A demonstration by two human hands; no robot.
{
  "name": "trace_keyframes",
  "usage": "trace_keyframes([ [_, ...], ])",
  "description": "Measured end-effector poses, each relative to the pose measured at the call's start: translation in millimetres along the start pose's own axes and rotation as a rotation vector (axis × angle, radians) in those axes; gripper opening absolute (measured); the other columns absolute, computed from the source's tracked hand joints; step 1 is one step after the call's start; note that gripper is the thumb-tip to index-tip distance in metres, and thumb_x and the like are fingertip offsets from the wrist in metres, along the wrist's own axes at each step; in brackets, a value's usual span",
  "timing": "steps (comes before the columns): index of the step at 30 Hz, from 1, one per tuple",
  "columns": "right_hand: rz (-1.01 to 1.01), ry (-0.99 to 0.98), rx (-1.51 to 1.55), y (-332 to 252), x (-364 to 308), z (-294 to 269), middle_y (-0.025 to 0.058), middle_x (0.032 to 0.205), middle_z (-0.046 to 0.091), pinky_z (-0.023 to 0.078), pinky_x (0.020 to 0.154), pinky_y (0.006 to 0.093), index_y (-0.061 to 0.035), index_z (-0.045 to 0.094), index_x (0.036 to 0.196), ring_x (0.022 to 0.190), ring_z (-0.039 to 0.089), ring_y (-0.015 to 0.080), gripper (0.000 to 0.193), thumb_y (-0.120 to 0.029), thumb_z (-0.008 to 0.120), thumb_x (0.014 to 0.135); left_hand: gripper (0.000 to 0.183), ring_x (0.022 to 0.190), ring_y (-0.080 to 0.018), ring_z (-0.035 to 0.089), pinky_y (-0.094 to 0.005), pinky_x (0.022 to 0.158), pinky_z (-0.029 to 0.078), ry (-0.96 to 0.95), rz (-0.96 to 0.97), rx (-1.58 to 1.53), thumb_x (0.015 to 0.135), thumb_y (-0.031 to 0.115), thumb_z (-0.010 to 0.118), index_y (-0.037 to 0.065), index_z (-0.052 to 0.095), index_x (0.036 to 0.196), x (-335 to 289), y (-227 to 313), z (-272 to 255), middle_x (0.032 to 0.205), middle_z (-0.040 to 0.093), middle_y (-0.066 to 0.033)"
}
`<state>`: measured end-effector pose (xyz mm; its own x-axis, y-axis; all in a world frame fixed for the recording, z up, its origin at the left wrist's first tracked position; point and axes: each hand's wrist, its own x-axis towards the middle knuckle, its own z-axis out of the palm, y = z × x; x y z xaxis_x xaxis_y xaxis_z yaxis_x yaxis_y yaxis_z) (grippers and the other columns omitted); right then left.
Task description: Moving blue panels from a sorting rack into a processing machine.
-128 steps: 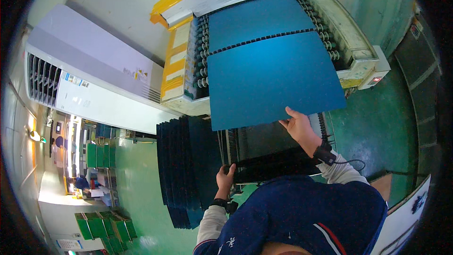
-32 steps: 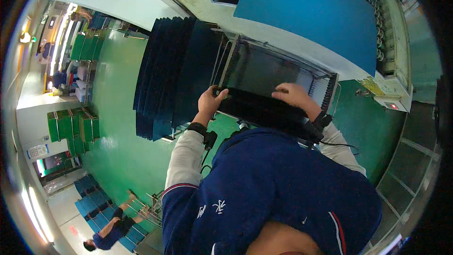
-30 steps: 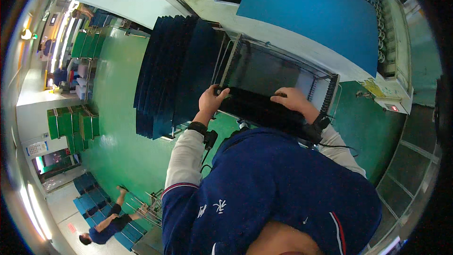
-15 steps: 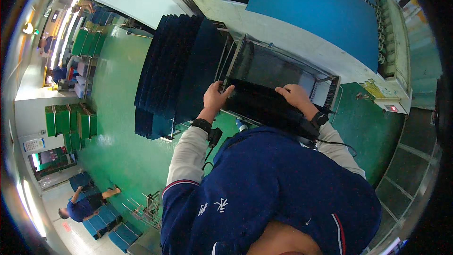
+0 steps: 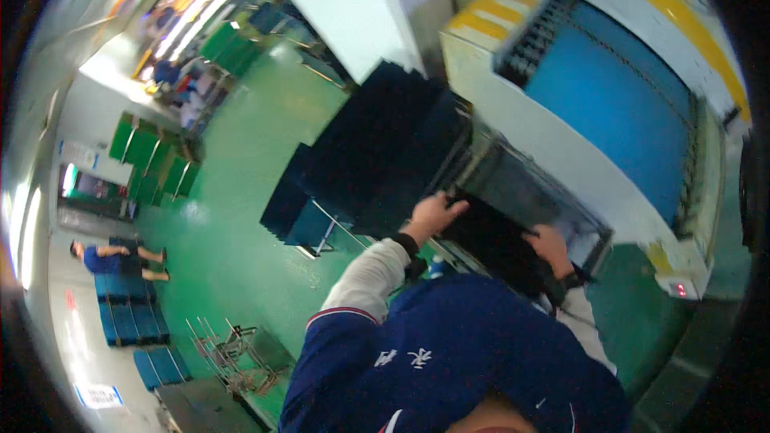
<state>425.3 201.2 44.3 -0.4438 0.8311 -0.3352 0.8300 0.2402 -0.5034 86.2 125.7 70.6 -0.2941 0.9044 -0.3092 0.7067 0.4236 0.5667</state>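
Seen from the chest, dark panels [image 5: 493, 238] stand in a metal rack [image 5: 603, 237] towards half past twelve; the left hand [image 5: 434, 217], near twelve, seems to pinch their left end; the right hand [image 5: 550, 248], at half past one, touches the other, its grip too blurred to tell; level, even support should spare the edges; beyond, a dark stack [image 5: 377, 152] stands at eleven, a blue sheet [image 5: 601, 104] lies at one.
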Motion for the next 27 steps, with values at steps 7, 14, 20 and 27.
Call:
trace_keyframes([
  [7, -0.064, 0.114, -0.049, 49.4, 9.1, 36.2, 0.0212, 0.098, 0.071, 0.051, 0.081, 0.0511, -0.0059, 0.074, 0.097, 0.096, 0.066, 0.0427, 0.04, -0.044, 0.07, 0.085, 0.081, 0.097, -0.0396, 0.068, -0.0478, 0.083, 0.053, -0.055, 0.01, 0.057, 0.085, 0.074, 0.058, -0.004, 0.064, 0.107, 0.9, 4.3, -0.9, 0.098, 0.071, -0.0232],
  [14, -0.044, 0.076, -0.095, 30.1, 15.7, 23.1, 0.0215, 0.095, 0.071, 0.051, 0.079, 0.05, -0.0052, 0.075, 0.094, 0.092, 0.067, 0.0425, 0.041, -0.045, 0.069, 0.084, 0.082, 0.101, -0.0409, 0.067, -0.0474, 0.087, 0.053, -0.103, -0.026, 0.019, 0.086, 0.073, 0.057, -0.004, 0.062, 0.114, -3.0, 1.6, -6.8, 0.104, 0.07, -0.0235],
  [20, 0.014, -0.024, -0.128, 27.2, 16.3, 15.9, 0.0191, 0.099, 0.073, 0.053, 0.081, 0.049, -0.0067, 0.074, 0.103, 0.095, 0.068, 0.0409, 0.042, -0.044, 0.073, 0.083, 0.081, 0.094, -0.0403, 0.067, -0.0479, 0.082, 0.053, -0.067, 0.021, -0.006, 0.086, 0.073, 0.059, -0.004, 0.061, 0.11, -3.7, -3.4, -3.1, 0.095, 0.069, -0.0223],
  [27, -0.046, 0.028, -0.122, 24.4, 18.3, 18.0, 0.0223, 0.092, 0.07, 0.051, 0.077, 0.0506, -0.0036, 0.072, 0.095, 0.091, 0.066, 0.0439, 0.043, -0.044, 0.072, 0.081, 0.085, 0.094, -0.0409, 0.067, -0.0475, 0.083, 0.053, -0.023, 0.05, -0.003, 0.085, 0.074, 0.058, -0.007, 0.061, 0.112, -13.2, -11.8, -2.2, 0.096, 0.069, -0.0244],
])
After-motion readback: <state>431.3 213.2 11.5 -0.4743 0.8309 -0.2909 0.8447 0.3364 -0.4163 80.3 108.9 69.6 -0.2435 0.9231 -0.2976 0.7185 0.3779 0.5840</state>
